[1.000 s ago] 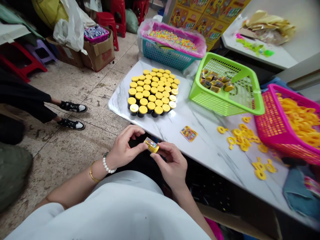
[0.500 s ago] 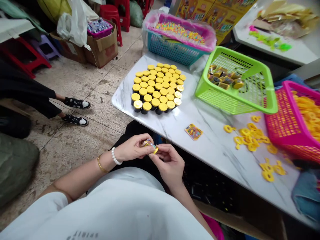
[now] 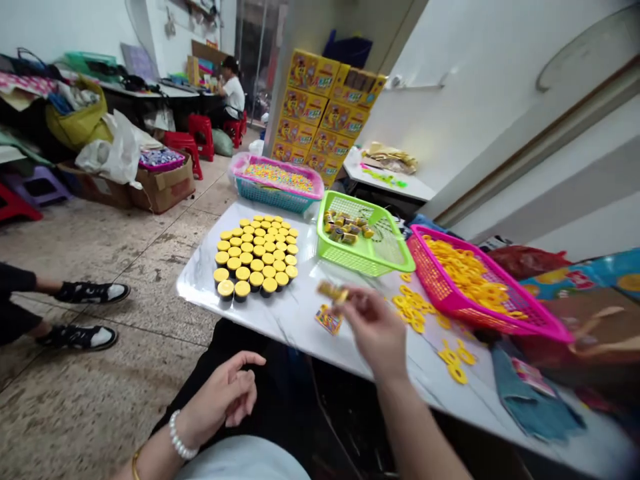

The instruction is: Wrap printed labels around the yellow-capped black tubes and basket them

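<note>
My right hand [image 3: 374,327], blurred by motion, is raised over the marble table [image 3: 300,320] and pinches a small yellow-capped container [image 3: 333,291]. Just below it a colourful sticker card [image 3: 329,319] lies on the table. My left hand [image 3: 227,397] rests over my lap with its fingers loosely apart and nothing in it. A block of several yellow-capped black containers [image 3: 255,257] stands on the table's left part. Behind my right hand is a green basket [image 3: 370,253] with a few labelled containers [image 3: 345,228] in it.
A pink basket [image 3: 450,293] of yellow rings stands at the right, with loose yellow rings [image 3: 415,313] beside it. A blue basket [image 3: 275,193] of coloured candy sits at the back. Another person's legs and shoes [image 3: 85,293] are at the left. Yellow cartons [image 3: 325,113] are stacked behind.
My right hand has lifted the small container from my lap up over the table. My left hand has let go and dropped to my lap. The view has tilted upward.
</note>
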Motion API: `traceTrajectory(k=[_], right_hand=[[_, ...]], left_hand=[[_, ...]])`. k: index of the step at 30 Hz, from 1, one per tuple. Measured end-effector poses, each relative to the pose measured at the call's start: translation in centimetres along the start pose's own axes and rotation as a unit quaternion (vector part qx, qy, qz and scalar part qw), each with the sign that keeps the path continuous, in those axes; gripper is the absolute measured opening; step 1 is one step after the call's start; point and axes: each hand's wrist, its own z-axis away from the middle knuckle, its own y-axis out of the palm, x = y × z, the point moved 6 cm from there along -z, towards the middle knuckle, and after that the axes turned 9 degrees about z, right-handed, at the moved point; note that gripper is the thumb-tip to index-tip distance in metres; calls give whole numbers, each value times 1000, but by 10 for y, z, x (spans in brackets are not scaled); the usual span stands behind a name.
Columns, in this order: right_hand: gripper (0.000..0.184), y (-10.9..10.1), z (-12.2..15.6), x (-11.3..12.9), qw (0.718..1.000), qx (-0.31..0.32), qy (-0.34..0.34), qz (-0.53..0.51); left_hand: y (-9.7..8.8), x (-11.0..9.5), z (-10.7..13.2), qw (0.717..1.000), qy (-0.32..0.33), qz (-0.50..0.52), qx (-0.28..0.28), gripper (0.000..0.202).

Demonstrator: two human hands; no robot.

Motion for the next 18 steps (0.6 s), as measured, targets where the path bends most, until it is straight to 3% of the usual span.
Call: traceTrajectory(k=[2, 4, 5, 7, 9, 12, 15, 18], right_hand=[[37, -28, -53, 0, 995, -94, -35, 28], [59, -34, -83, -5, 990, -86, -61, 95], [59, -35, -87, -9, 984, -92, -73, 133], [42, -28, -73, -19, 973, -72, -88, 198], [25, -13, -41, -35, 966, -16, -86, 242], [18, 4, 7, -61, 956, 41, -63, 283], [15, 8, 25, -73, 952, 27, -68, 297], [17, 11, 21, -68, 946, 28, -102, 306]], left_hand=[[-5, 7, 0, 999, -13, 7, -40, 58], [-11, 13, 2, 998, -20, 6, -64, 57], [-14, 16, 4, 997, -20, 8, -74, 56], [-23, 19, 9, 994, -18, 16, -103, 56], [-34, 20, 15, 989, -9, 23, -146, 56], [-45, 18, 22, 980, 0, 22, -199, 58], [-41, 9, 20, 980, 3, -6, -201, 57], [-25, -6, 11, 983, 24, -52, -175, 53]])
